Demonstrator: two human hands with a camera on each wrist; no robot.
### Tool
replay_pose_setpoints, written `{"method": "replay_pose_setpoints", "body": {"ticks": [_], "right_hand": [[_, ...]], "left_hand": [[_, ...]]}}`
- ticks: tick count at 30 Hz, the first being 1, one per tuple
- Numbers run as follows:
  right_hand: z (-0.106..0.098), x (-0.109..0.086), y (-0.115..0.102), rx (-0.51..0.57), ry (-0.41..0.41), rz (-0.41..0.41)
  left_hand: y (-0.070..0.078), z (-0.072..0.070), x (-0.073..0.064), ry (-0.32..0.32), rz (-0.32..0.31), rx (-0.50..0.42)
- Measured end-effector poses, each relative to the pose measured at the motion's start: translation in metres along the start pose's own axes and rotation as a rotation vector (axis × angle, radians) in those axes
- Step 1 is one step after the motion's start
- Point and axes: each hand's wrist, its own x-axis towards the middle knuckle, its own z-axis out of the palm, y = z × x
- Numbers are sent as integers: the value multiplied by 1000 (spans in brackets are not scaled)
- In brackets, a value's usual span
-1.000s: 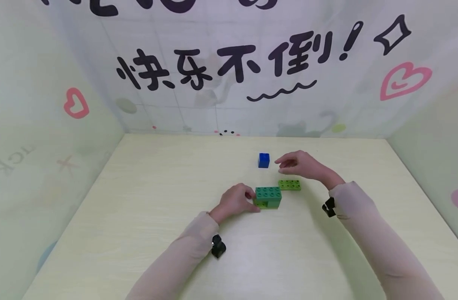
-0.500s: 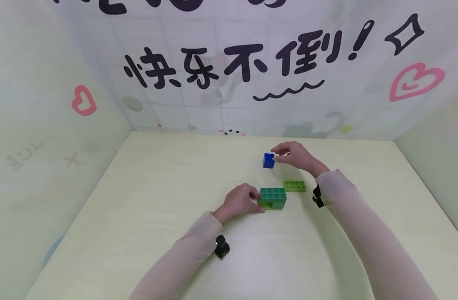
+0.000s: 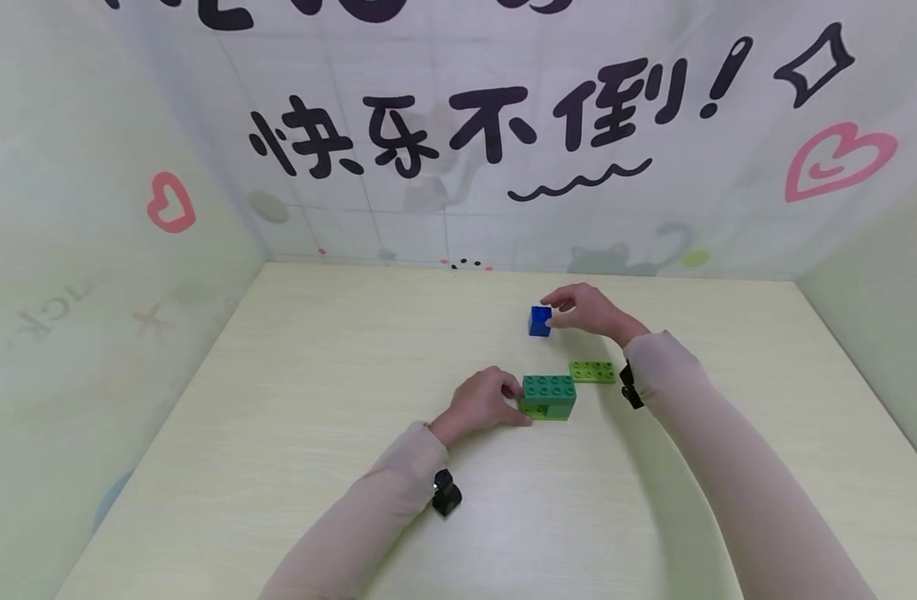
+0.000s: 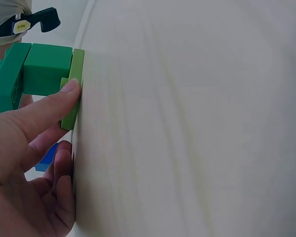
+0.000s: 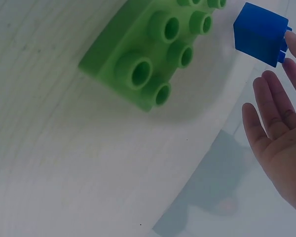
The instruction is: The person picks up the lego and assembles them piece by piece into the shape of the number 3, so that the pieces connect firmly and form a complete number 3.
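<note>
My left hand [image 3: 484,398] holds a stack of toy building bricks at its left end, thumb and index finger pinching the light green base plate [image 4: 77,64]. On that plate stand dark green bricks [image 3: 550,388], the top one overhanging a gap on the left. Farther back, a small blue brick [image 3: 539,322] stands on the table. Around its upper right side my right hand [image 3: 589,310] has thumb and index finger, pinching near the studs; the other fingers extend free in the right wrist view. A loose light green studded brick [image 3: 592,372] lies just behind and right of the stack.
The pale wooden table [image 3: 338,358] is enclosed by a printed cloth at the back [image 3: 458,233] and on both sides. Black camera mounts sit on both wrists, the left mount [image 3: 447,493] low over the table.
My right hand has moved left and back from beside the blue brick until its thumb and index finger meet it. The left hand stays on the stack. The head view has shifted slightly.
</note>
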Motion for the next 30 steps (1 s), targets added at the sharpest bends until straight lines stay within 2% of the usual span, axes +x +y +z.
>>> {"method": "replay_pose_setpoints", "body": {"ticks": [6, 30], "right_hand": [[1, 2, 2, 4, -8, 32], [9, 3, 8, 0, 37, 37]], "left_hand": [[1, 0, 0, -4, 0, 6], [-4, 1, 1, -1, 14, 14]]}}
